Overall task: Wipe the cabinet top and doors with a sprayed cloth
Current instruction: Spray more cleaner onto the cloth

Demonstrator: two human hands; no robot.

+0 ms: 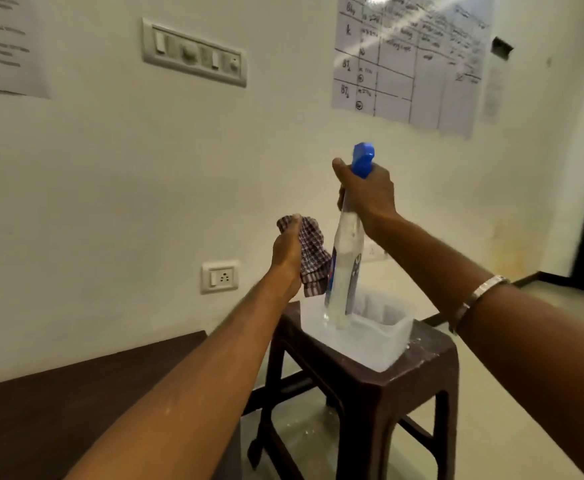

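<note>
We cannot see the fingers of the right hand [366, 194]: they wrap behind the neck of the spray bottle [346, 258]. The left hand [288, 251] covers part of the cloth [314, 251]. The wall chart [411, 60] is too blurred to read. The cabinet top [58, 393] runs off the left edge.

A dark brown plastic stool [387, 375] stands on the pale floor [512, 410] and carries a translucent white tub [384, 344]. On the wall behind hang a switch panel [194, 52], a socket [219, 277], a handwritten chart [411, 57] and a printed sheet [4, 43].
</note>
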